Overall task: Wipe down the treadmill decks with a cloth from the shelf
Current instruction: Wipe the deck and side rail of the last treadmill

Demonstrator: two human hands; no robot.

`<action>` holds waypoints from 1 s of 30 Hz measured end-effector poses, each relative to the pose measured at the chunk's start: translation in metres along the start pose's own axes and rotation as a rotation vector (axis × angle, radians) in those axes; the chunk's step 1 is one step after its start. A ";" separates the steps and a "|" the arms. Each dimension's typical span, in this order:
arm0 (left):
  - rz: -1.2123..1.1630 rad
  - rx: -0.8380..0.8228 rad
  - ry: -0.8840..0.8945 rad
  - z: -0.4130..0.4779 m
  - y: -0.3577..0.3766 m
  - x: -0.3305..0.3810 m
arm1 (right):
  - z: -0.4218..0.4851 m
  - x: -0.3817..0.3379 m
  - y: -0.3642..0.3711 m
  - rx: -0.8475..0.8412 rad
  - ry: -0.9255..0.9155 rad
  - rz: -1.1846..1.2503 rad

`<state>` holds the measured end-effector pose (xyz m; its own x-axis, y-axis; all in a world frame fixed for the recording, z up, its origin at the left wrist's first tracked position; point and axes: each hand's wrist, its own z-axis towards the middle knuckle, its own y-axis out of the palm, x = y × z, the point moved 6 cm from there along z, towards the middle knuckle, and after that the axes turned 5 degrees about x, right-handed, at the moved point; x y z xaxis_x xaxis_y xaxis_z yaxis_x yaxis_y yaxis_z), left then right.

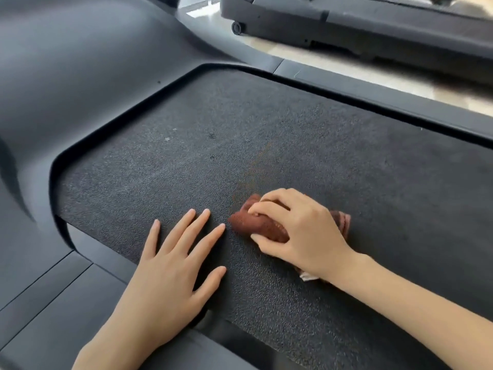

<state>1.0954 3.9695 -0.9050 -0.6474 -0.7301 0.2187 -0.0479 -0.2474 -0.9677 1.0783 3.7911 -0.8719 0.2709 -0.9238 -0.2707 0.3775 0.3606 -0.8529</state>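
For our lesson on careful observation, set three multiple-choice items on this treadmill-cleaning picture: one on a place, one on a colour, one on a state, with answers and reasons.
1. Where do the fingers of the left hand lie?
A. On the treadmill belt, left of the cloth
B. On top of the cloth
C. On a shelf

2. What colour is the cloth?
A. White
B. Blue
C. Reddish brown

3. What is the right hand doing?
A. Hovering open
B. Gripping the bunched cloth against the belt
C. Holding a bottle

Answers: 1 A, its straight fingers rest on the textured belt, apart from the cloth; 2 C, the folds show reddish brown; 3 B, its fingers curl round the cloth.
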 end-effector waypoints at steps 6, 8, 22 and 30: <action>0.003 0.010 0.008 0.000 0.002 -0.002 | -0.020 0.032 -0.025 -0.037 0.072 0.027; 0.002 0.016 0.007 0.000 0.001 -0.002 | -0.019 0.057 -0.033 -0.017 0.158 -0.006; -0.035 0.011 -0.028 0.004 0.000 -0.002 | 0.041 0.167 -0.031 0.192 0.547 -0.335; -0.062 -0.041 -0.024 0.002 -0.012 -0.025 | 0.039 0.030 0.011 0.075 0.205 -0.140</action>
<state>1.1136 3.9897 -0.8987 -0.6238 -0.7295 0.2806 -0.1189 -0.2663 -0.9565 1.1254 3.7728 -0.8717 0.0293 -0.9695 -0.2434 0.4657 0.2288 -0.8549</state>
